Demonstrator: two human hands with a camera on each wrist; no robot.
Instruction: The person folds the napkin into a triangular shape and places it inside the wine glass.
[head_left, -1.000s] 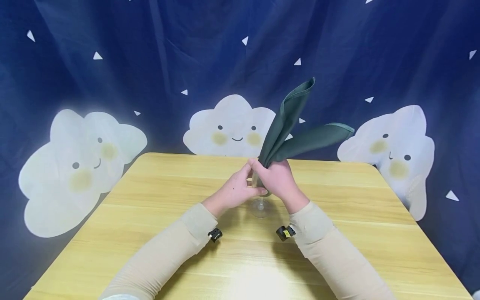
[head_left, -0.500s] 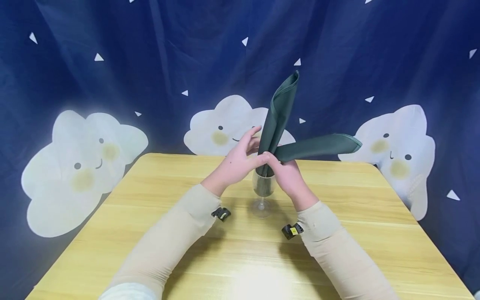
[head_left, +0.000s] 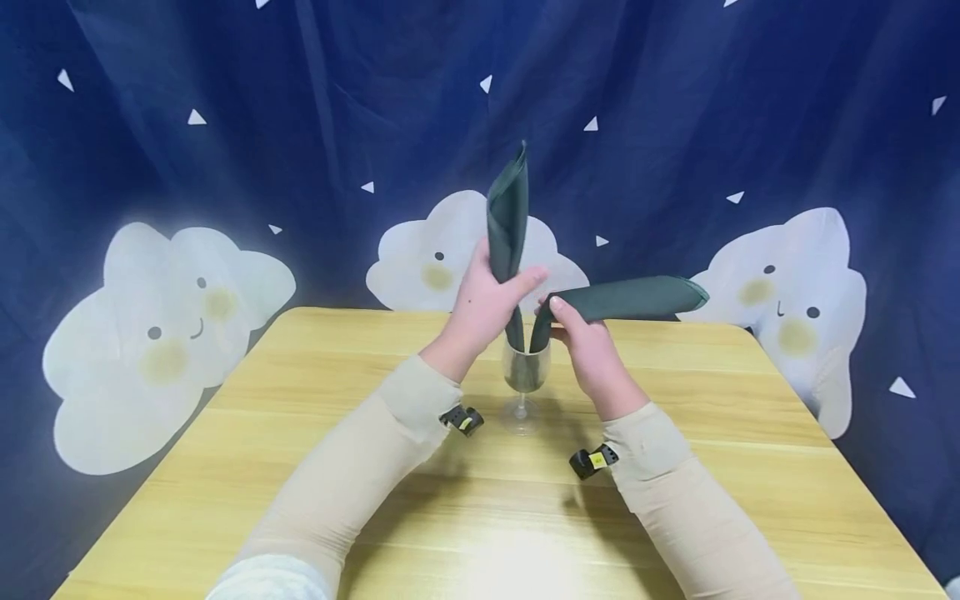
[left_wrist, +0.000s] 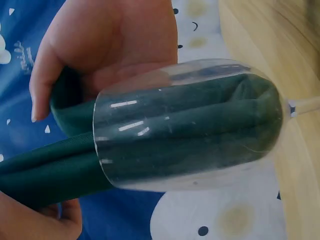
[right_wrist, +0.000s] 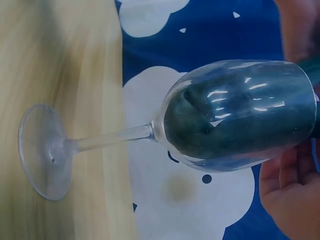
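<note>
A dark green cloth napkin stands with its folded lower part inside a clear stemmed wine glass (head_left: 526, 371). Two rolled arms of cloth rise out of the rim. My left hand (head_left: 483, 302) grips the upright left arm of the napkin (head_left: 507, 217), thumb across its front. On the other side, my right hand (head_left: 592, 346) pinches the right arm close above the rim, where the cloth bends over and points right. The left wrist view shows the napkin (left_wrist: 185, 120) doubled up down to the bottom of the bowl. In the right wrist view, the glass foot (right_wrist: 46, 152) is on the table.
The wooden table (head_left: 337, 375) reaches forward to a dark blue curtain (head_left: 420, 100) with cloud faces. Black wrist cameras (head_left: 463, 419) hang below both sleeves, near the tabletop.
My left hand has moved from the glass up onto the left napkin arm, swinging it left to upright. My right hand has shifted right, and the right arm of cloth has tilted down, nearly level.
</note>
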